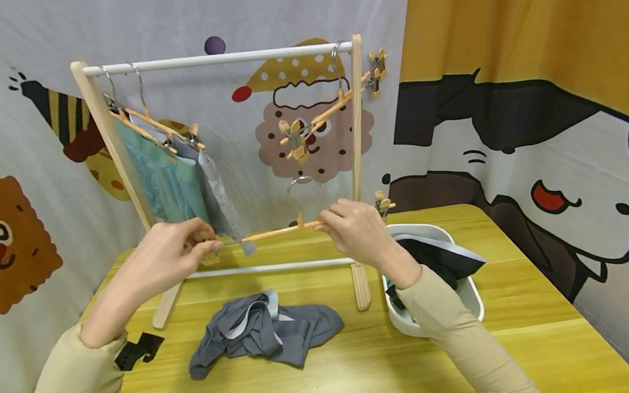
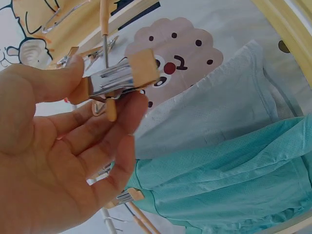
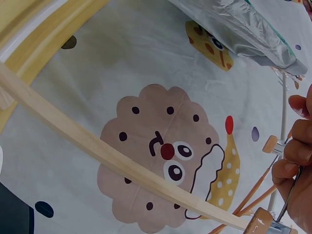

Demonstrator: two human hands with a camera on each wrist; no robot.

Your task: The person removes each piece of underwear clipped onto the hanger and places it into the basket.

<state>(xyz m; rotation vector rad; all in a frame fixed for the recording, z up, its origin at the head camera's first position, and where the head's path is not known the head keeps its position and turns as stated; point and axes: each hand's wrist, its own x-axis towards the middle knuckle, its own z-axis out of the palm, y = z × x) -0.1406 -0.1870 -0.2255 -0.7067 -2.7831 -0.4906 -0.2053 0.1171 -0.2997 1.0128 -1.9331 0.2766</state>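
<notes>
Both hands hold a wooden clip hanger (image 1: 273,232) level in front of the rack, its metal hook pointing up. My left hand (image 1: 170,253) pinches the clip at its left end. In the left wrist view the thumb and fingers press that clip (image 2: 119,75), which has metal springs and wooden tips. My right hand (image 1: 358,231) grips the bar right of the hook, fingers curled round it. Another clip (image 3: 261,224) shows beside the right hand in the right wrist view. On the table below lies a crumpled grey garment (image 1: 270,331) with a pale band.
A rack (image 1: 213,60) stands behind the hands. From its left side hang a teal garment (image 1: 169,178) and a light grey garment (image 1: 219,195). Clip hangers without clothes (image 1: 329,111) hang at its right. A white bin (image 1: 472,301) holding dark clothes (image 1: 438,257) stands at the right.
</notes>
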